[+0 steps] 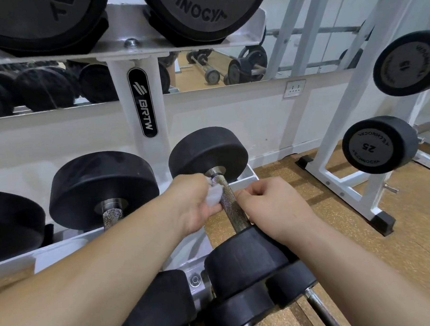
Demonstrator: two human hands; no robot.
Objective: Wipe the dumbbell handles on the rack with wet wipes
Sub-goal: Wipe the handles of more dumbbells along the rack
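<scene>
Subject dumbbell [208, 155] lies on the lower tier of a white rack [144, 151], at the tier's right end, one black head far and the other near, directly below the person's right wrist. Its knurled steel handle [232, 206] runs between the two hands. The left hand [193, 203] is curled round a crumpled white wet wipe [214, 196] and presses it against the left side of the handle, close to the far head. The right hand [267, 205] sits just beside the handle on its right, fingers curled and knuckles up; the fingertips meet the bar, but it cannot be determined whether they grip it. A second dumbbell [101, 190] rests just left on the same tier, its handle partly hidden behind the left forearm. The rack upright carries a black BRTW label [142, 102]. Larger dumbbells [202, 13] occupy the shelf above. Behind the rack, a wall mirror [217, 64] and a wall socket [294, 88]. To the right stands a second white rack [332, 157] holding a dumbbell marked 25 [378, 144]. Brown speckled floor [359, 230].
</scene>
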